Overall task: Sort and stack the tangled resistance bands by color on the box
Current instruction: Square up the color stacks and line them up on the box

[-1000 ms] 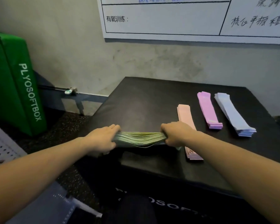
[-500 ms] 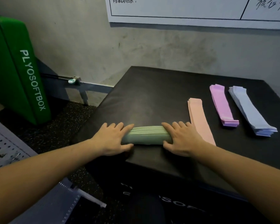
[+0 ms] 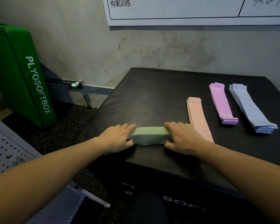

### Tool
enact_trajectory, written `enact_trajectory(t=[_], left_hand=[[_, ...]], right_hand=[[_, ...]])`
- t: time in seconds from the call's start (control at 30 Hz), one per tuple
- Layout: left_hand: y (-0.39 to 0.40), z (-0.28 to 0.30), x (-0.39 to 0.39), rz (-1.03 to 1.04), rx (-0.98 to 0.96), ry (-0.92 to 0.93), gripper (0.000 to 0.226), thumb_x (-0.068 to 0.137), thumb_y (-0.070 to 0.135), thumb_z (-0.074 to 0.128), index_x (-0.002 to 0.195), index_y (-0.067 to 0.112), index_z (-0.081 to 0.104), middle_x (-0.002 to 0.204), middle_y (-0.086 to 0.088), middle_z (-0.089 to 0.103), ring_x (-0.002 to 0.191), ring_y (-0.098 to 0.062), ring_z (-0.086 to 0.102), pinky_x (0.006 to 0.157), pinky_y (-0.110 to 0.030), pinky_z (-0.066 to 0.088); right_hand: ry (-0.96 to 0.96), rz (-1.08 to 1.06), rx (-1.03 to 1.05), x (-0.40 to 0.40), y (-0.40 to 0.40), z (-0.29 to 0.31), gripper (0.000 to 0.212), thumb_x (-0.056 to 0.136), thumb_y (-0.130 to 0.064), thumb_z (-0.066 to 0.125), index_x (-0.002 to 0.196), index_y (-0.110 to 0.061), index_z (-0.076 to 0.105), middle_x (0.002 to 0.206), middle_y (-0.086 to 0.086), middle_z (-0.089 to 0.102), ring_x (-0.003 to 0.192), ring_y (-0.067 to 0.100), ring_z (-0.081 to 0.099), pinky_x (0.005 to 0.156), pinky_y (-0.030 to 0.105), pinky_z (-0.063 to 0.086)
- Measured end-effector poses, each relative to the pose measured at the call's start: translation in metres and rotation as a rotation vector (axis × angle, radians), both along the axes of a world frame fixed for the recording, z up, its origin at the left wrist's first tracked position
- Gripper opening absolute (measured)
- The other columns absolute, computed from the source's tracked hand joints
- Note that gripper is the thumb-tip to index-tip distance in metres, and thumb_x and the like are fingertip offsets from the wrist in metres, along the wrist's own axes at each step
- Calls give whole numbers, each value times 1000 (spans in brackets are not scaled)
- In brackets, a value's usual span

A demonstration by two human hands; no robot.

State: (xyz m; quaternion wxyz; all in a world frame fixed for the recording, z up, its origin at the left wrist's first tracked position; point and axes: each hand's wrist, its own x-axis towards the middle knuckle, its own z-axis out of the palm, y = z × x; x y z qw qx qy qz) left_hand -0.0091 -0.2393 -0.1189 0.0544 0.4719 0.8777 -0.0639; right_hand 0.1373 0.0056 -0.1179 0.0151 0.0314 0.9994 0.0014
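Observation:
A stack of green resistance bands (image 3: 149, 136) lies crosswise near the front left corner of the black box (image 3: 152, 97). My left hand (image 3: 116, 139) holds its left end, fingers over the top and thumb at the front. My right hand (image 3: 183, 138) holds the right end the same way. To the right lie three lengthwise stacks: pink (image 3: 199, 117), purple (image 3: 221, 102) and pale blue (image 3: 252, 109). The pink stack's near end is hidden behind my right wrist.
A green soft plyo box (image 3: 19, 75) leans at the left by the concrete wall. A grey perforated metal panel (image 3: 6, 146) lies low on the left. A white chart (image 3: 184, 10) hangs on the wall above the box.
The green bands, loose and fanned between my hands a second ago, now lie in a squared stack on the box. Both hands stay at its ends.

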Motion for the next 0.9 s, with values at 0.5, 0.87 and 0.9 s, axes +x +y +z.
enact_trajectory(t=[0.5,0.87,0.9], left_hand=[[-73,80,65,132,245,91,31,91,40,59,110,21,42,113,3,42,84,-31,62,66,-40,38],[-229,169,146,540,328,357,32,85,39,63,93,25,35,91,6,37,71,-18,47,61,-36,43],[-241,177,149,564,328,389,32,86,39,63,93,25,35,90,7,38,70,-16,47,59,-35,43]], right_hand=[[128,64,-292,-5,-51,59,24,98,-44,54,116,-28,47,118,-4,54,102,24,59,76,36,43],[349,354,-455,-21,-216,136,28,96,-31,58,123,-25,51,125,2,57,107,29,60,83,40,48],[369,382,-464,-23,-229,143,29,96,-30,59,123,-25,51,124,2,57,107,29,60,83,40,48]])
